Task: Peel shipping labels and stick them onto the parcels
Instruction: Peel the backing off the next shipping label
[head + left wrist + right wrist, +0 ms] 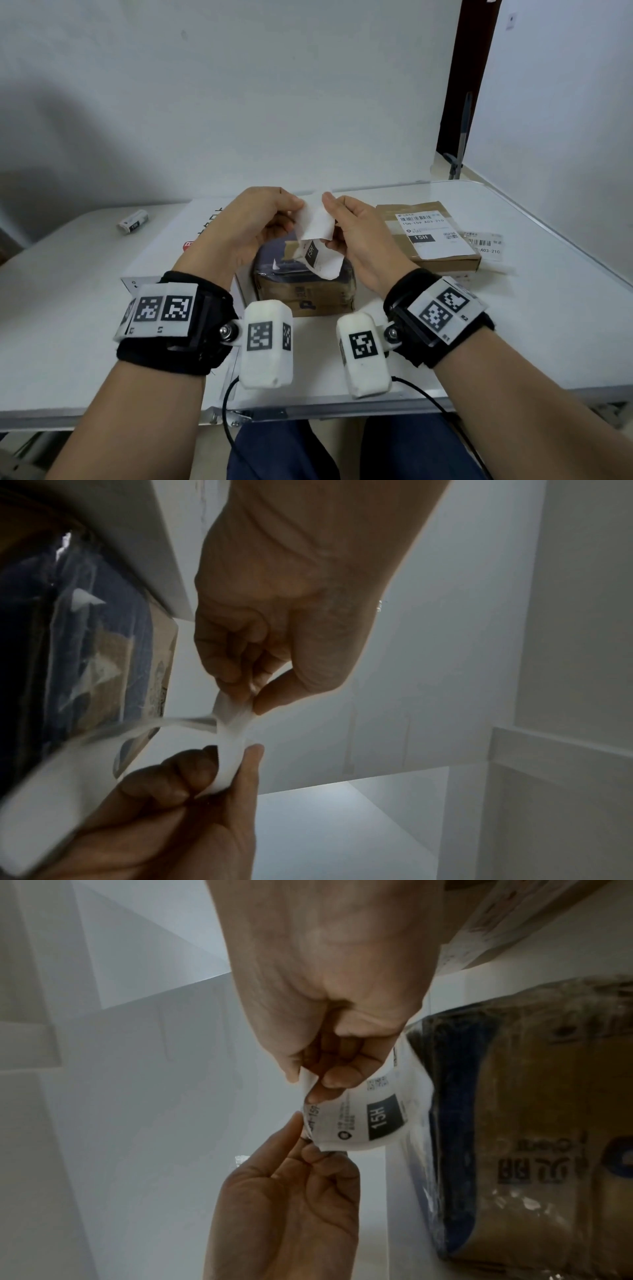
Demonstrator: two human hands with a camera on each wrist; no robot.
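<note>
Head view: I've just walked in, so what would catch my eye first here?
Probably both hands raised mid-table, the left hand and right hand pinching a curled shipping label and peeling it apart above a tape-wrapped parcel. On the right lies a flat brown parcel already labelled, and a small white object sits far left.

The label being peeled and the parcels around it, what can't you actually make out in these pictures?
- Label, head view: its printed face turns away; the right wrist view shows "15H", with the small print blurred.
- Where label and backing part: hidden by both hands' fingers; the left hand and right hand each have a grip on the paper.
- Wrapped parcel, head view: top partly covered by the paper.
- Loose label at right: text too small.
</note>
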